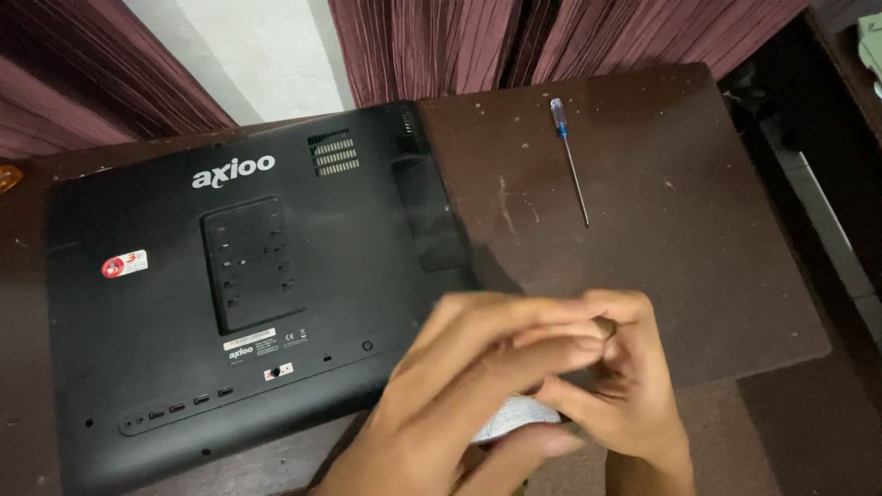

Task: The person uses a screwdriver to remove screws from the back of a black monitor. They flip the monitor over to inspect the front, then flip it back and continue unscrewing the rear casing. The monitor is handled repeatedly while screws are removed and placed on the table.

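While both of my hands are bunched together just off the front right corner of the black all-in-one computer (239, 294), which lies face down on the brown table (698, 276), they work at one small pale flat object (516, 420). My left hand (459, 386) curls over it from above, fingers bent and closed toward the right hand (616, 386), whose fingers pinch in from the other side; the blur keeps me from telling which hand truly has the grip. Only a pale edge of the object shows beneath my left palm. Beyond my hands, to the right of the computer's top corner, lies a screwdriver (570, 161) with a blue-and-clear handle. Its long axis runs away from me, handle at the far end, tip pointing back toward my right hand, the nearer one.
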